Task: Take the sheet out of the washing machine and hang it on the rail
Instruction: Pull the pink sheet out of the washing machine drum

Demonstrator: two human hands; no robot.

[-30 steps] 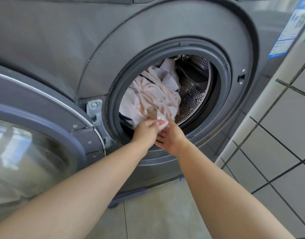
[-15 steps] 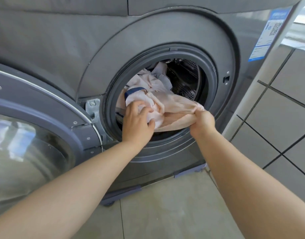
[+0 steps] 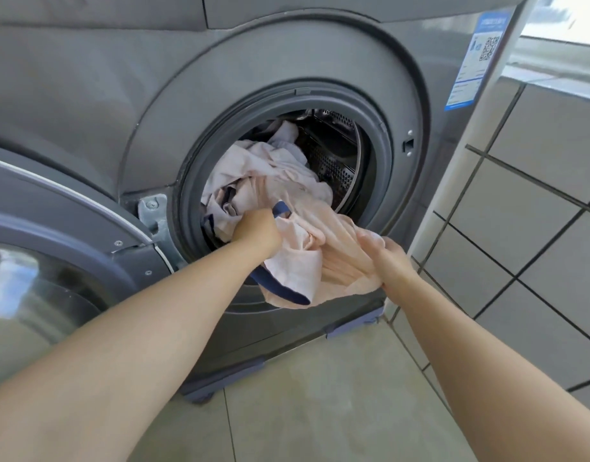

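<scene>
Head view: both hands, left hand (image 3: 258, 228) and right hand (image 3: 385, 258), clenched on sheet (image 3: 307, 248), more now dragged past washing machine (image 3: 320, 61) rim; extraction underway.

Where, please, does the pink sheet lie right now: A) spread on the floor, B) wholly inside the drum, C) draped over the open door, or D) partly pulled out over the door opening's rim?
D: the left hand and right hand grip the pink sheet, which hangs over the rim while the rest fills the drum.
</scene>
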